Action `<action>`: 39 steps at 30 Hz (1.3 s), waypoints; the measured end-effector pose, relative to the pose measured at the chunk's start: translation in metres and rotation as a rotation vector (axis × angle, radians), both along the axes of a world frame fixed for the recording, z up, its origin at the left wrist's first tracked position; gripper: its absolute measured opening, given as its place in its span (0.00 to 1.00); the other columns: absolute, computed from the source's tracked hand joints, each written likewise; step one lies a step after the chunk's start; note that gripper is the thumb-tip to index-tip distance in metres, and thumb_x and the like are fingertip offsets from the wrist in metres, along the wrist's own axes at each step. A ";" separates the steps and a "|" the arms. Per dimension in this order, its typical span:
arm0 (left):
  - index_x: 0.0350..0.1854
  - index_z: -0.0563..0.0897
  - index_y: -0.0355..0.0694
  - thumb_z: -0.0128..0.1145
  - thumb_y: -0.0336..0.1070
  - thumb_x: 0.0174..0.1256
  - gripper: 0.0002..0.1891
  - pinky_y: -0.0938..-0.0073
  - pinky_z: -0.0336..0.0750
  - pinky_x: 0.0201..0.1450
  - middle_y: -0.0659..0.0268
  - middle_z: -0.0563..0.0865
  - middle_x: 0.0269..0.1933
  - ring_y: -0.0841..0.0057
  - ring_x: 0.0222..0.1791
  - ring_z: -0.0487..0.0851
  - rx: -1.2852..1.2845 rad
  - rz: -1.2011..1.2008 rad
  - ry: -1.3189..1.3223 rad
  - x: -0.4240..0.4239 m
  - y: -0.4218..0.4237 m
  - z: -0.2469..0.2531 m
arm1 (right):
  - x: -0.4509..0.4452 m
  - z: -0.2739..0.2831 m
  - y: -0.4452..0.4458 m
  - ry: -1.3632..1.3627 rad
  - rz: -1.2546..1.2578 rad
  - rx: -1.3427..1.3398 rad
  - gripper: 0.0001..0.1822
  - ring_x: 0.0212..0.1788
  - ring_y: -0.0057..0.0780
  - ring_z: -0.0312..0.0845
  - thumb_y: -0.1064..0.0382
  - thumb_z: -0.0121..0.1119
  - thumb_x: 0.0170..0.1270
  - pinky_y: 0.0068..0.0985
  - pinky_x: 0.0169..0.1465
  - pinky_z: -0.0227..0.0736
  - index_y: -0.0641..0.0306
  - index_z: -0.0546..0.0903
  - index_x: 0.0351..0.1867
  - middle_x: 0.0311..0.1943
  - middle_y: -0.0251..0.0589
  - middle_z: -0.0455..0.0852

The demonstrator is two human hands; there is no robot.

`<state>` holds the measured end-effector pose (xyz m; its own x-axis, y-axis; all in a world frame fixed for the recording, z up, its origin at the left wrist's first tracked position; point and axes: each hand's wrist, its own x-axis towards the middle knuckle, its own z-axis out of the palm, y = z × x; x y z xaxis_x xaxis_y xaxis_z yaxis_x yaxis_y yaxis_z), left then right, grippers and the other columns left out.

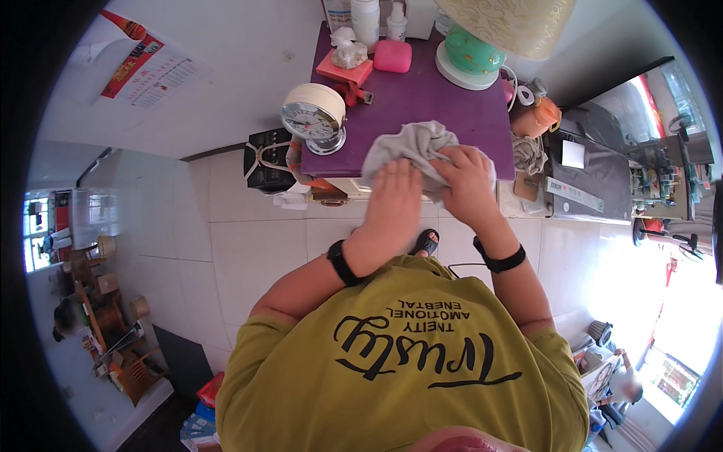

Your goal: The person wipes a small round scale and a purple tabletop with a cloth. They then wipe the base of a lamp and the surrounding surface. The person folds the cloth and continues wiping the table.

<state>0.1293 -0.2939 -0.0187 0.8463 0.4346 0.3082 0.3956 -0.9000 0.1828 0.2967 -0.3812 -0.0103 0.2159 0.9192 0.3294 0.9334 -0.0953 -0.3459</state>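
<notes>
A crumpled light grey cloth (418, 144) lies over the front edge of a purple tabletop (435, 101). My left hand (395, 192) presses on the cloth's left part with the fingers close together and extended. At the cloth's right side, my right hand (469, 181) has its fingers bent into the folds. Both wrists wear black bands. Left of the cloth stands a cream round clock (313, 116) on a chrome foot. Behind it are a red strap (351, 93), a pink box (344, 68) with a knotted plastic bag on top, and a bright pink case (393, 56).
A table lamp with a green base (473, 50) stands at the back right, near white bottles (366, 25). Right of the tabletop are an orange container (536, 117) and a dark cabinet (590, 169). A black box (268, 158) is at the left. People are visible far off.
</notes>
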 end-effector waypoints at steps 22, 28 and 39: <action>0.49 0.82 0.38 0.57 0.30 0.62 0.13 0.58 0.75 0.58 0.58 0.82 0.50 0.60 0.52 0.82 -0.018 -0.044 -0.041 -0.002 0.045 0.003 | -0.013 -0.009 0.025 0.081 0.026 0.060 0.27 0.62 0.43 0.74 0.70 0.62 0.42 0.46 0.68 0.64 0.53 0.87 0.49 0.57 0.31 0.84; 0.47 0.82 0.39 0.56 0.30 0.62 0.12 0.59 0.75 0.57 0.60 0.81 0.48 0.60 0.50 0.81 -0.060 -0.074 -0.067 -0.001 0.051 0.008 | -0.014 -0.010 0.025 0.074 0.014 0.071 0.26 0.62 0.43 0.74 0.71 0.62 0.42 0.46 0.68 0.64 0.53 0.87 0.49 0.57 0.32 0.84; 0.45 0.80 0.38 0.54 0.30 0.63 0.09 0.58 0.75 0.56 0.58 0.81 0.47 0.58 0.51 0.81 -0.082 -0.098 -0.056 0.003 0.054 0.007 | -0.015 -0.016 0.023 0.060 0.006 0.104 0.26 0.62 0.43 0.74 0.69 0.64 0.42 0.46 0.67 0.64 0.52 0.87 0.49 0.57 0.31 0.84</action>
